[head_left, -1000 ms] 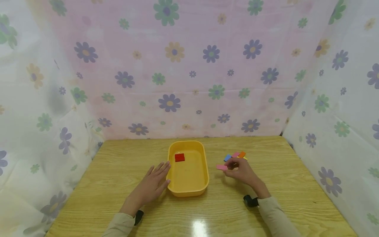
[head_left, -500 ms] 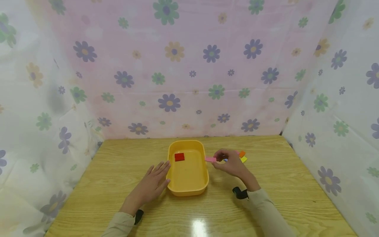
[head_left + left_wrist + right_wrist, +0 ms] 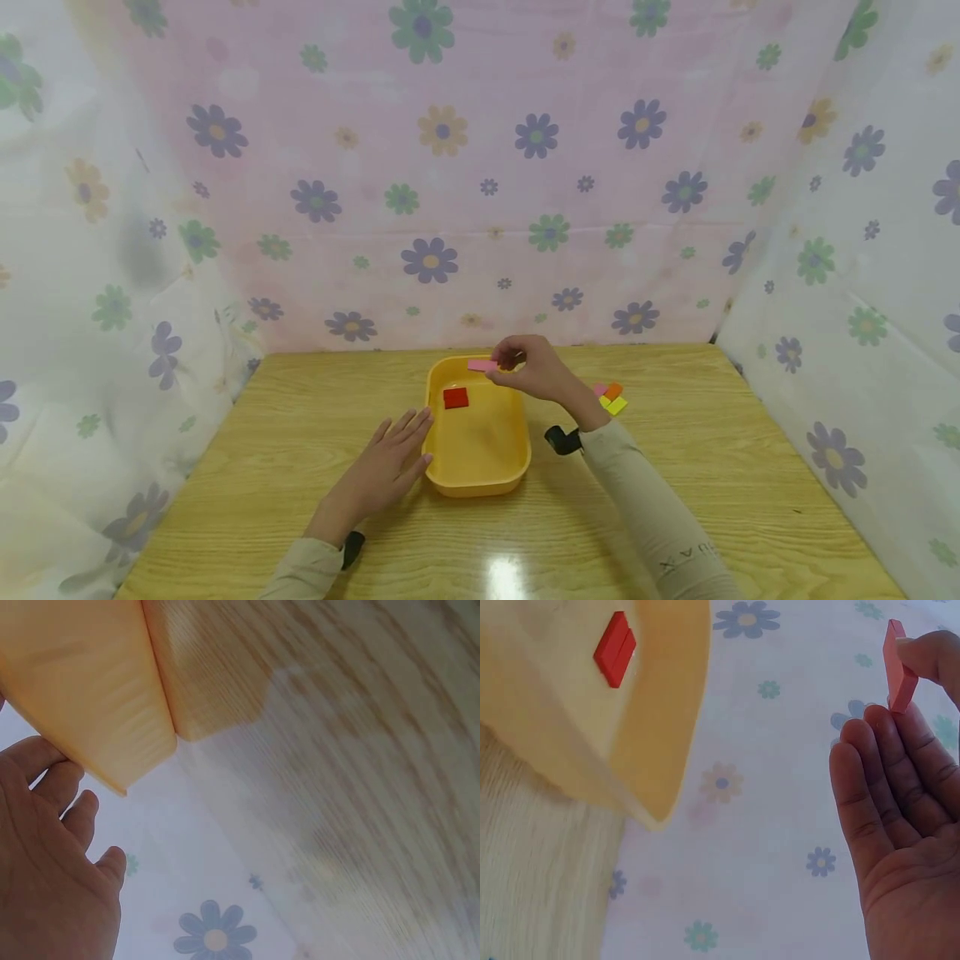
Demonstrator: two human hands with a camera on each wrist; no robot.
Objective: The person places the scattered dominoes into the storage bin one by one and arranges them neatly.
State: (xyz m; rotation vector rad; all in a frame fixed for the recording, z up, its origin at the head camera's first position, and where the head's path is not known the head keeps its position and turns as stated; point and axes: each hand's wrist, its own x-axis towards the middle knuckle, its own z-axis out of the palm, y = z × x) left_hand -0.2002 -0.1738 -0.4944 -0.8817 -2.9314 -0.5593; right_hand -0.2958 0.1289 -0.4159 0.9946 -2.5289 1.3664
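A yellow tray sits mid-table with a red block in its far left corner; the tray and red block also show in the right wrist view. My right hand hovers above the tray's far edge and pinches a pink block between thumb and fingertips; the pink block is seen edge-on in the right wrist view. My left hand lies flat on the table, fingers straight, touching the tray's left wall.
Several small coloured blocks, among them orange and yellow, lie on the wooden table right of the tray. Flowered cloth walls close in the back and both sides.
My right hand lifted the pink block from the pile at the right and carried it left and up over the tray's far end. The left hand stayed put.
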